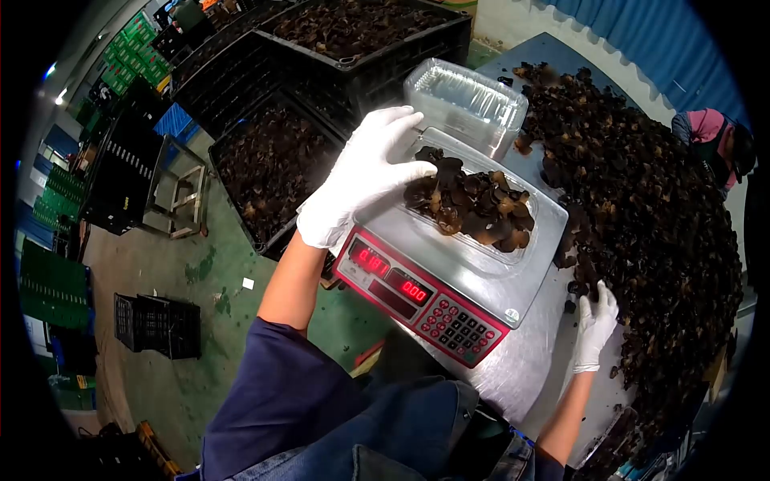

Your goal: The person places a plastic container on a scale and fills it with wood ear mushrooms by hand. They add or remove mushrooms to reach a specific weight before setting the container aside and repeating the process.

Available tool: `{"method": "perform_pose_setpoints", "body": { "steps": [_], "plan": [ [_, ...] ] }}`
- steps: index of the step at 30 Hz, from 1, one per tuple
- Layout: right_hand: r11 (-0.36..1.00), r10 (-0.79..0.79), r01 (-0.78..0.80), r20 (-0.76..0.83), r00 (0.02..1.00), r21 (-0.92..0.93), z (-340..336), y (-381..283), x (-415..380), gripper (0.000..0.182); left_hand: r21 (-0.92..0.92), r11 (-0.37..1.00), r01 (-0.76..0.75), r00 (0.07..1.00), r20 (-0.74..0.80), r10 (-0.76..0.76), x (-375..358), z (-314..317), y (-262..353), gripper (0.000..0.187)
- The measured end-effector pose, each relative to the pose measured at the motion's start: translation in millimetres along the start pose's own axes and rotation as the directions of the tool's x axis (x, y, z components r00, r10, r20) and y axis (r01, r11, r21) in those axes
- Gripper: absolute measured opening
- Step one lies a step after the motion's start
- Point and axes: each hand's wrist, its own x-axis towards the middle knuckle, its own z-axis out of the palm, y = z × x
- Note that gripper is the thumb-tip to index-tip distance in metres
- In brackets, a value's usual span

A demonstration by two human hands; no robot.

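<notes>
Right hand (595, 325) lies flat, fingers spread, at the fungus pile's (658, 208) edge — left hand (365, 176) curls loosely over the tray (473, 210) on the scale (449, 272).

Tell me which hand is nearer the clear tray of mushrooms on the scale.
Left. The left hand rests on the near end of the clear tray on the scale. The right hand is off to the side, at the loose mushroom pile on the table.

My gloves (361, 180) are thin matt white rubber. The scale (481, 280) at centre frame is brushed metal; its tray (513, 252) clear glossy plastic; the mushrooms (473, 207) dark, wrinkled, slightly shiny.
</notes>
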Motion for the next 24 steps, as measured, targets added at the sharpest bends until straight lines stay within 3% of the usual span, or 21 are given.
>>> {"method": "perform_pose_setpoints", "body": {
  "steps": [2, 4, 6, 8, 10, 12, 14, 18, 19, 22, 23, 24],
  "plan": [
    [0.996, 0.016, -0.004, 0.125, 0.992, -0.091, 15.5, 28.3, -22.5, 0.046, -0.002, 1.0, 0.003, 1.0, -0.023, -0.003, -1.1, 1.7, -1.0, 0.066],
    [0.996, -0.059, 0.068, 0.145, 0.988, -0.061, 23.3, 40.2, -37.7, 0.044, 0.013, 1.0, 0.009, 1.0, -0.026, -0.009, -2.8, 5.5, -3.9, 0.06],
    [0.999, 0.046, -0.042, 0.186, 0.982, -0.023, 27.1, 51.4, -44.1, 0.041, 0.017, 1.0, 0.011, 0.999, -0.036, -0.01, -4.4, 8.9, -4.4, 0.057],
    [0.993, 0.104, -0.106, 0.032, 0.994, 0.051, 9.0, 13.2, -39.2, 0.041, 0.01, 1.0, -0.001, 0.999, -0.038, 0.001, -6.5, 8.4, -4.1, 0.053],
    [0.994, 0.011, -0.01, -0.008, 1.0, 0.113, -6.4, -12.8, -30.0, 0.049, 0.026, 0.999, 0.033, 0.997, -0.068, -0.031, -5.1, 13.5, -1.4, 0.047],
    [0.985, 0.088, -0.106, 0.135, 0.987, 0.138, -5.5, -12.0, -26.5, 0.058, -0.033, 0.999, 0.026, 0.997, -0.074, -0.028, -6.8, 17.1, -1.5, 0.046],
    [0.976, 0.12, -0.146, 0.16, 0.98, 0.161, -2.5, -15.0, -23.0, 0.07, -0.034, 0.999, 0.028, 0.996, -0.08, -0.031, -10.7, 18.7, 9.6, 0.044],
    [0.975, 0.159, -0.188, 0.222, 0.962, 0.117, 6.4, -26.9, -9.9, 0.076, -0.047, 0.997, -0.06, 0.998, -0.016, 0.059, -22.5, 24.6, 38.2, 0.042],
    [0.987, 0.114, -0.126, 0.123, 0.986, 0.095, 15.2, -27.4, -9.6, 0.072, -0.074, 0.994, -0.08, 0.997, -0.016, 0.079, -25.0, 27.1, 40.4, 0.042],
    [0.997, 0.073, -0.071, 0.073, 0.995, -0.031, 39.9, -22.9, -1.5, 0.06, -0.033, 0.993, -0.115, 0.991, -0.072, 0.112, -30.5, 30.3, 46.6, 0.041],
    [0.998, -0.068, 0.067, -0.061, 0.996, -0.021, 48.1, -17.5, -1.9, 0.042, -0.032, 0.993, -0.115, 0.991, -0.077, 0.112, -31.4, 30.3, 47.6, 0.041],
    [0.997, -0.077, 0.076, -0.064, 0.995, -0.016, 45.5, -17.3, 1.1, 0.042, -0.04, 0.993, -0.112, 0.99, -0.09, 0.108, -31.3, 29.1, 47.3, 0.041]
  ]
}}
